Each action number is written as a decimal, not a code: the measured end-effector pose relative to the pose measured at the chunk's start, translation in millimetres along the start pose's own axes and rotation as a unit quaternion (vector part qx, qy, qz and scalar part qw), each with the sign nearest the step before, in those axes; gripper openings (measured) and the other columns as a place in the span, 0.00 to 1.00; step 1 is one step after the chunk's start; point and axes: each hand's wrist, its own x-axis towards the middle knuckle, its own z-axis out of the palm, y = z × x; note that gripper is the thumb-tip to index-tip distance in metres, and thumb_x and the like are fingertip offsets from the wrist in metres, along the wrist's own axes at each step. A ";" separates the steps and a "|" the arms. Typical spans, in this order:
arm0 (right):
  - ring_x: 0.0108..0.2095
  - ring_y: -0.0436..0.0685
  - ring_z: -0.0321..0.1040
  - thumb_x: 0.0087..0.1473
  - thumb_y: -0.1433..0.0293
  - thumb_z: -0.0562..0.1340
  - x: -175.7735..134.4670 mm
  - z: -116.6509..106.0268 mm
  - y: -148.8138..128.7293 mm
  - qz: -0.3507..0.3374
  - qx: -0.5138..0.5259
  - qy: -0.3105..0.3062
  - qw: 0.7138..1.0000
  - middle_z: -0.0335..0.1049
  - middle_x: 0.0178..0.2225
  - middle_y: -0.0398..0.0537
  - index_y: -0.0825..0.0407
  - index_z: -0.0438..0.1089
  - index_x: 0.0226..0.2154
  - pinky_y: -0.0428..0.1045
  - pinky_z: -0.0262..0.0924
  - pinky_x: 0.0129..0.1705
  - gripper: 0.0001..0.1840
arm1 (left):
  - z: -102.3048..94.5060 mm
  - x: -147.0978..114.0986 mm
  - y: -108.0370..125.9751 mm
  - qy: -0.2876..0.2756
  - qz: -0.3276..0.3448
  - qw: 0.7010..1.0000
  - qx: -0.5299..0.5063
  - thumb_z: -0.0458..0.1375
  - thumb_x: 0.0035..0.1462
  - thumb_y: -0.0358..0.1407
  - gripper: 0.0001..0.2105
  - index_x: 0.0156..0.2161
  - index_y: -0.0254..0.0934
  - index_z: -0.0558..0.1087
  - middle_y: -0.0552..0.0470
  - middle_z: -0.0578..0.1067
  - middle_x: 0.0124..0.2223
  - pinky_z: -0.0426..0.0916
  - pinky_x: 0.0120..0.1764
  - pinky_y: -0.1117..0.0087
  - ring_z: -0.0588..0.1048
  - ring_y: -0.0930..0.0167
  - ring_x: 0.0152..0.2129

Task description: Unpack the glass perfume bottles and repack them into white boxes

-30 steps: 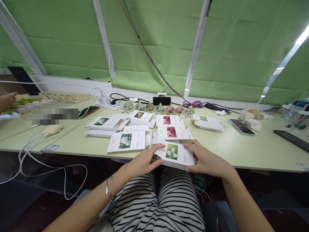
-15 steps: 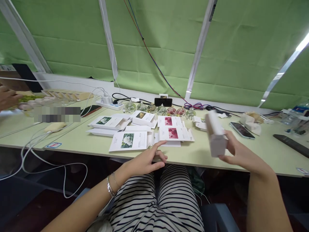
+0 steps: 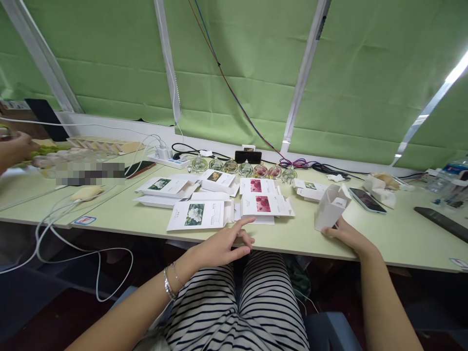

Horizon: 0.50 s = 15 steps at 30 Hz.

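Presently, your right hand (image 3: 345, 235) pinches the lower end of the white carton (image 3: 328, 209), its long axis near-upright at the front of the table (image 3: 405, 236), just ahead-left of the fingers, while your farther left hand (image 3: 228, 242) stays empty, loosely spread.

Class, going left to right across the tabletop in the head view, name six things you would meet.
Pale-yellow rounded block, front white card carton with a white-flower picture, front white card carton with a red-flower picture, upright open-topped white card carton, black-screened phone in a pale case, long flat black object.
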 end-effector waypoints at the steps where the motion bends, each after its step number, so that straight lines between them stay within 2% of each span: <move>1: 0.58 0.67 0.51 0.45 0.59 0.61 0.1 -0.4 0.5 0.000 0.001 -0.004 1.000 0.50 0.59 0.58 0.51 0.39 0.60 0.59 0.48 0.58 0.46 | -0.1 -0.1 0.3 -0.001 -0.001 1.000 0.000 0.51 0.59 0.32 0.29 0.61 0.40 0.42 0.50 0.74 0.38 0.64 0.49 0.60 0.72 0.68 0.45; 6: 0.59 0.65 0.48 0.44 0.51 0.62 -0.1 0.5 -3.5 0.006 0.020 -0.002 1.000 0.43 0.62 0.56 0.48 0.31 0.61 0.59 0.47 0.59 0.53 | -0.6 -0.2 2.1 -0.002 -0.003 1.000 -0.003 0.51 0.59 0.31 0.29 0.61 0.41 0.42 0.50 0.74 0.37 0.64 0.49 0.60 0.72 0.68 0.46; 11: 0.59 0.65 0.49 0.41 0.49 0.63 -1.9 10.1 -21.4 -0.017 0.055 0.104 0.993 0.45 0.61 0.56 0.47 0.29 0.60 0.60 0.51 0.57 0.56 | -0.3 0.1 1.2 -0.005 0.001 1.000 0.001 0.51 0.58 0.31 0.30 0.61 0.41 0.41 0.50 0.74 0.37 0.63 0.50 0.60 0.72 0.68 0.46; 15: 0.56 0.67 0.53 0.39 0.51 0.65 2.7 19.9 -26.5 -0.045 0.026 0.177 0.983 0.49 0.58 0.58 0.50 0.38 0.59 0.60 0.53 0.56 0.53 | -0.2 -0.7 1.2 -0.004 0.006 1.000 0.009 0.51 0.58 0.31 0.30 0.61 0.40 0.41 0.50 0.74 0.38 0.63 0.50 0.61 0.71 0.68 0.46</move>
